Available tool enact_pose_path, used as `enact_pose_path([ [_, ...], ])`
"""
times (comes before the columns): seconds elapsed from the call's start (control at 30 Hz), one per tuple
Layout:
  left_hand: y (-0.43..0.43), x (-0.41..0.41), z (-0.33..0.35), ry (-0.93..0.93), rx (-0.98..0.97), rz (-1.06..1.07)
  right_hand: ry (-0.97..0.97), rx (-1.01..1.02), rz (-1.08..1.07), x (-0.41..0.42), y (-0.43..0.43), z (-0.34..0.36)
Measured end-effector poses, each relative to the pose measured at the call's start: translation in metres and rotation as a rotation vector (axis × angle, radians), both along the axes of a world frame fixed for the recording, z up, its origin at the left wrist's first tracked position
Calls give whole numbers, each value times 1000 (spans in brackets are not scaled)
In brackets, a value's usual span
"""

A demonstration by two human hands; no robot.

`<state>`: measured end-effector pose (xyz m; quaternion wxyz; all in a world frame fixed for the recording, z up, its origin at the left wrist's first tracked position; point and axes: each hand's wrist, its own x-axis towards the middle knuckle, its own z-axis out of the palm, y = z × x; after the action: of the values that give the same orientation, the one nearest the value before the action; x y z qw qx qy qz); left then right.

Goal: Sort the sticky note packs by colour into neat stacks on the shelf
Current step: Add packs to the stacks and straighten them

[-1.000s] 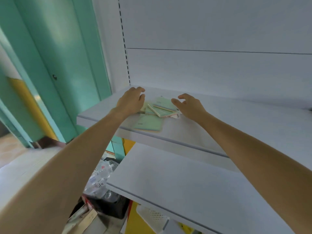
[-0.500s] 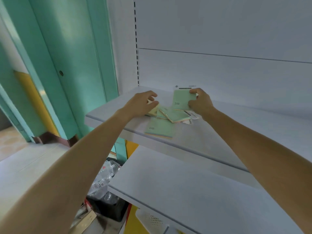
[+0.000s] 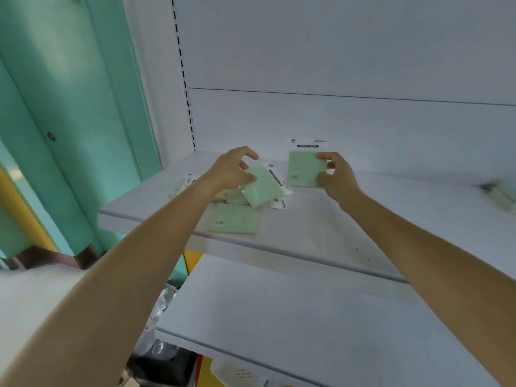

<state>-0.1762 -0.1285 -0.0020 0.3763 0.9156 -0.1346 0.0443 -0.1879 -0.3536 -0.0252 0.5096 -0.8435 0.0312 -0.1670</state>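
Observation:
My right hand [image 3: 336, 177] holds a green sticky note pack [image 3: 304, 169] upright above the white upper shelf [image 3: 321, 230], fingers curled round its right edge. My left hand [image 3: 230, 170] grips a second green pack [image 3: 264, 189], tilted, lifted off a loose pile [image 3: 237, 198] of packs. One more green pack [image 3: 236, 220] lies flat near the shelf's front edge. A pale pack [image 3: 181, 185] lies at the shelf's left, partly behind my left arm.
Blurred packs [image 3: 501, 192] lie at the shelf's far right. A lower white shelf [image 3: 293, 317] juts out below. A teal door and frame [image 3: 69, 121] stand to the left. Clutter with a clear plastic bag [image 3: 162, 311] sits under the shelves.
My right hand has raised its green pack higher and upright. My left hand has taken hold of a green pack from the pile and lifted it. The view has shifted left.

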Motion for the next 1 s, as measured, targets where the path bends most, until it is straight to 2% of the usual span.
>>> enact_pose_path([
  [0.07,-3,0,4,22,-161,36,8,14,-25,-6,-9,-1],
  [0.13,-11,0,6,141,-363,67,20,20,-56,-14,-22,-3],
  [0.23,-30,-5,5,234,-518,123,30,27,-101,-30,-45,-7],
  [0.4,-81,-19,1,198,-597,151,15,47,-152,-67,-88,-11],
  [0.6,-174,-57,7,115,-687,56,-37,60,-222,-120,-162,-4],
  [0.83,-325,-119,5,84,-727,-73,-66,-17,-319,-206,-290,5],
  [1.0,-433,-162,3,89,-733,-129,-20,-49,-369,-263,-384,11],
])
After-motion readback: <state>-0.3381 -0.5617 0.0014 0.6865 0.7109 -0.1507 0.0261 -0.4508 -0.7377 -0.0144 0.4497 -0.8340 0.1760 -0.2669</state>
